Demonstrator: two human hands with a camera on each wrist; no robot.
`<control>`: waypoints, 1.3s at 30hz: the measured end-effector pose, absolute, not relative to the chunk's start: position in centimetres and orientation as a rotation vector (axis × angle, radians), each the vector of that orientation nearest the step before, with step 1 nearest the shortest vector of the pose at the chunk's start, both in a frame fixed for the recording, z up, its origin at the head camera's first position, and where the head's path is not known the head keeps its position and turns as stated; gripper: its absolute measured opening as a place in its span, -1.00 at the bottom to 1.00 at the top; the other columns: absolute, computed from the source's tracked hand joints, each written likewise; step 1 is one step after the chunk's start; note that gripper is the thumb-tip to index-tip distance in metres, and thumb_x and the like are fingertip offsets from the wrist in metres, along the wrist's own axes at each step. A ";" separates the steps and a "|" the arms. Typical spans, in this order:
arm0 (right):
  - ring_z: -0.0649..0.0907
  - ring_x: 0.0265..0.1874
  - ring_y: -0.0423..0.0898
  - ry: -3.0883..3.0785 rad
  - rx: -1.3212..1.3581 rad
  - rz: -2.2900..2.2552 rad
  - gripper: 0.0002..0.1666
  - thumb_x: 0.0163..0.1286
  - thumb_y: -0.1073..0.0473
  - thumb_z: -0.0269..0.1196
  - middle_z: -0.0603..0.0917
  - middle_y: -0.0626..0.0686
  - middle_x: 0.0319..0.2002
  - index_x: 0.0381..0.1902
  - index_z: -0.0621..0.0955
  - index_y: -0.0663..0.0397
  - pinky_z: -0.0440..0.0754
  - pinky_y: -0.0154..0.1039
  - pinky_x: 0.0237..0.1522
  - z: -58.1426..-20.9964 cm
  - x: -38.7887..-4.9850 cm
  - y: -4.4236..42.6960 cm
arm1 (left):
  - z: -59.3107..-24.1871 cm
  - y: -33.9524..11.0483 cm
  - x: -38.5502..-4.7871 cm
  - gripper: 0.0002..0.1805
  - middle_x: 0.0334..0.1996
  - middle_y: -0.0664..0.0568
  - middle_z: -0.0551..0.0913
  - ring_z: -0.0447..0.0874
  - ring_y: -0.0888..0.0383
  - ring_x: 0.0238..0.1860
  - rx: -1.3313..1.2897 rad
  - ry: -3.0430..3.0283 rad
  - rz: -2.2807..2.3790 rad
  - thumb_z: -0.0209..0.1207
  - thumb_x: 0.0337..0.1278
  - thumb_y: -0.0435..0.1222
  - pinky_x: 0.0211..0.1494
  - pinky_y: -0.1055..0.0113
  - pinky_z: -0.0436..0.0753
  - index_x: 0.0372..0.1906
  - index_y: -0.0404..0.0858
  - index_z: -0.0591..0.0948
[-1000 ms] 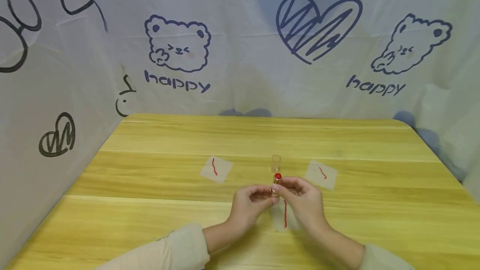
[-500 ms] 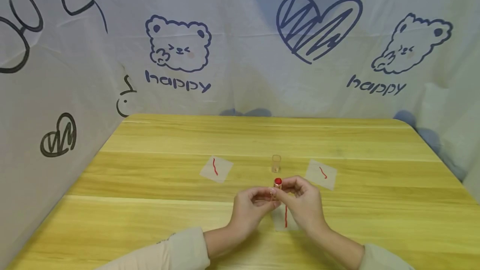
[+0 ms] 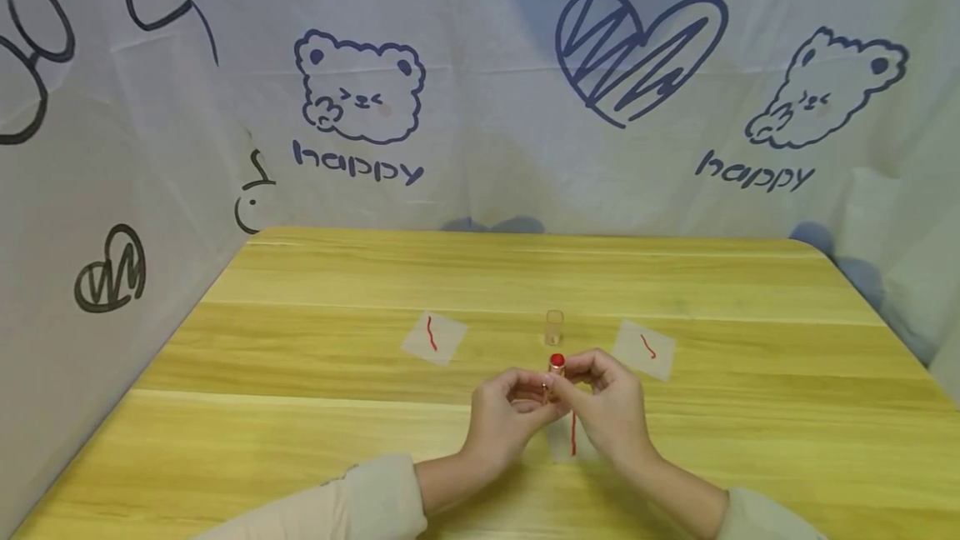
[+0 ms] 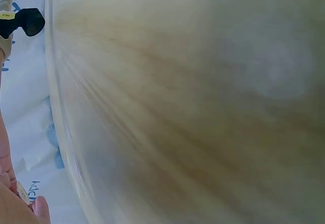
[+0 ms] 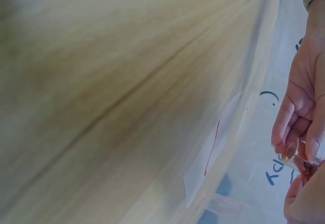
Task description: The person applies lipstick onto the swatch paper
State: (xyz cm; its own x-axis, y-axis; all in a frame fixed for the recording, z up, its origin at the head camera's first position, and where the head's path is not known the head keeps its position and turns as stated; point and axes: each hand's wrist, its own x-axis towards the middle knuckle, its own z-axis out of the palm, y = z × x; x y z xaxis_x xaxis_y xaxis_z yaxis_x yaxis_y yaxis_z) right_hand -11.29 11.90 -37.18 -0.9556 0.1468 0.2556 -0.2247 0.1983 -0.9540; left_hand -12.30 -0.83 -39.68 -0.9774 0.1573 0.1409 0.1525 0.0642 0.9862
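In the head view, my two hands meet around a lipstick point(image 3: 557, 362) with a red tip and a gold case, its tip pointing up and away. The left hand point(image 3: 504, 417) pinches the lower part of the case. My right hand point(image 3: 611, 411) holds it higher up, thumb across the near side. Fingers hide most of the case. The round gold base point(image 5: 291, 151) shows between the fingers in the right wrist view. Below the hands lies a paper square point(image 3: 562, 446) with a red line, partly covered by the right hand.
A clear lipstick cap point(image 3: 554, 328) stands on the wooden table point(image 3: 315, 432) just beyond the hands. Paper squares with red strokes lie to the left point(image 3: 446, 340) and right point(image 3: 634, 348). White cloth walls point(image 3: 495, 148) with drawings surround the table's far side.
The lipstick has tilted slightly, so its red tip faces the head camera more and less of the case shows. The left hand has shifted slightly right; both hands keep their hold.
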 end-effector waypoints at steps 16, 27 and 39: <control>0.61 -0.45 -0.28 -2.258 0.124 1.808 -0.84 0.02 0.35 0.40 0.68 0.00 -0.47 -0.43 0.63 0.27 0.60 -0.41 -0.30 -37.1 -11.6 12.4 | -39.6 -1.5 -12.6 -0.76 -0.36 -0.30 0.66 0.73 -0.11 -0.32 0.425 2.271 2.059 0.35 -0.15 -0.47 -0.27 0.51 0.68 -0.32 -0.53 0.60; 0.62 -0.43 -0.29 -2.317 0.200 1.786 -0.83 0.02 0.31 0.41 0.71 0.07 -0.44 -0.41 0.64 0.27 0.62 -0.39 -0.26 -37.1 -11.9 12.8 | -39.7 -2.1 -13.1 -0.77 -0.30 -0.39 0.65 0.70 -0.21 -0.27 0.501 2.193 2.058 0.33 -0.17 -0.54 -0.25 0.47 0.69 -0.32 -0.59 0.58; 0.66 -0.39 -0.33 -2.348 0.314 1.812 -0.85 0.09 0.32 0.36 0.73 -0.13 -0.45 -0.37 0.66 0.32 0.65 -0.42 -0.23 -36.7 -12.1 13.6 | -39.2 -2.6 -13.5 -0.78 -0.29 -0.38 0.65 0.70 -0.15 -0.25 0.560 2.158 1.960 0.30 -0.10 -0.52 -0.22 0.47 0.69 -0.31 -0.60 0.57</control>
